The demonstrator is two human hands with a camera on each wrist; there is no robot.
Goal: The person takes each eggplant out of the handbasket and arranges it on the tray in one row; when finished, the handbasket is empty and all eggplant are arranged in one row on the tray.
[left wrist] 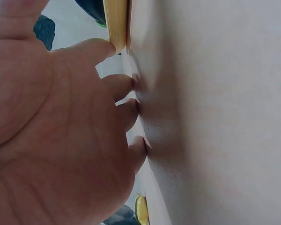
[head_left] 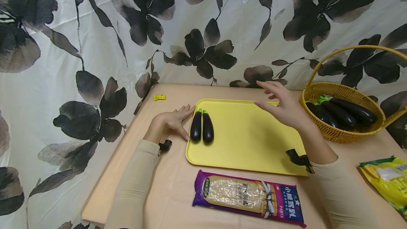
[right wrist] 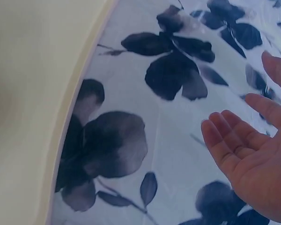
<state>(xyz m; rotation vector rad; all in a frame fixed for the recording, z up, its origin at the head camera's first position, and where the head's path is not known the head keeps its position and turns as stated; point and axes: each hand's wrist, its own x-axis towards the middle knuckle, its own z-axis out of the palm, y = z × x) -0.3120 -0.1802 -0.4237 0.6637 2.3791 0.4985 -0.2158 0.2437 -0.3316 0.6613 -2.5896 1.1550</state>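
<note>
Two dark eggplants (head_left: 202, 127) with green caps lie side by side at the left end of a yellow tray (head_left: 248, 137). At that tray's left edge is my left hand (head_left: 173, 121), fingers spread and thumb near the lower corner. In the left wrist view its fingertips (left wrist: 139, 143) meet the table, and one touches the tray's rim. My right hand (head_left: 279, 105) is raised over the tray's far right part with nothing in it, fingers loosely extended. More eggplants (head_left: 344, 112) lie in a wicker basket (head_left: 343, 137) to the right of this hand.
A purple pack of pasta (head_left: 248, 197) lies in front of the tray. Toward the right edge is a yellow-green bag (head_left: 388, 183). A small yellow wrapped candy (head_left: 159, 97) sits at the back left. Floral cloth (head_left: 197, 17) hangs behind the table.
</note>
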